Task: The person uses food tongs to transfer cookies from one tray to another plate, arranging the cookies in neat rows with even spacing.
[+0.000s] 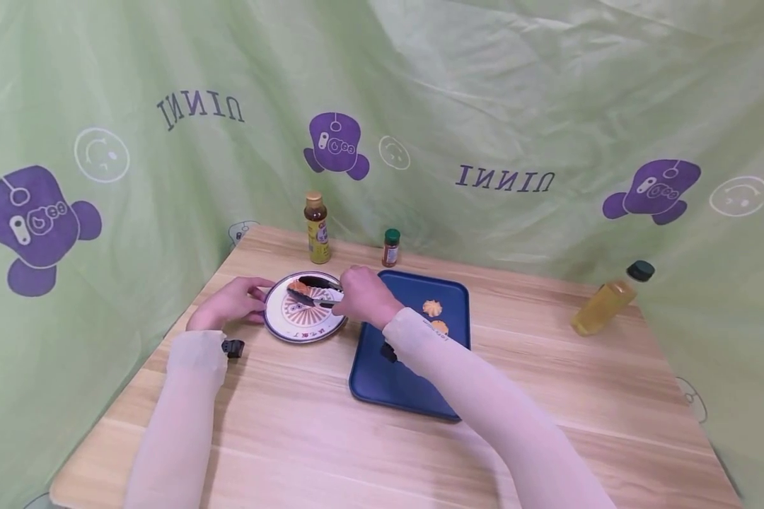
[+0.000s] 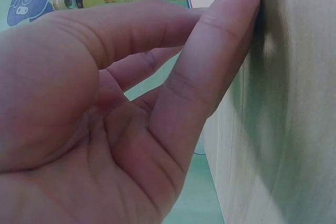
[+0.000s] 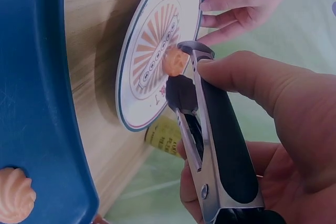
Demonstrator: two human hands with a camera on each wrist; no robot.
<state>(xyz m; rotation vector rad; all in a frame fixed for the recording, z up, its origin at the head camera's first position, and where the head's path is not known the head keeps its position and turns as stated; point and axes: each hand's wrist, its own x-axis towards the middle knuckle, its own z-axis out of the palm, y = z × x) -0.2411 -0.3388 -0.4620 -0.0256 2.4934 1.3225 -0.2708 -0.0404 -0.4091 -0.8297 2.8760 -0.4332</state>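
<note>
My left hand pinches the left rim of a white patterned plate, thumb above and fingers at the underside. In the left wrist view the thumb and a finger meet at the plate's edge. My right hand grips black-and-silver tongs over the plate from its right side. An orange, ridged cookie lies on the plate at the tongs' black tips, which stand apart around it. Two similar cookies, one a swirled cookie, lie on the blue tray, partly under my right forearm.
Behind the plate stands a yellow-labelled sauce bottle. A small green-capped spice jar is behind the tray. At the table's right side is an oil bottle with a dark cap. A green curtain hangs along the table's back edge.
</note>
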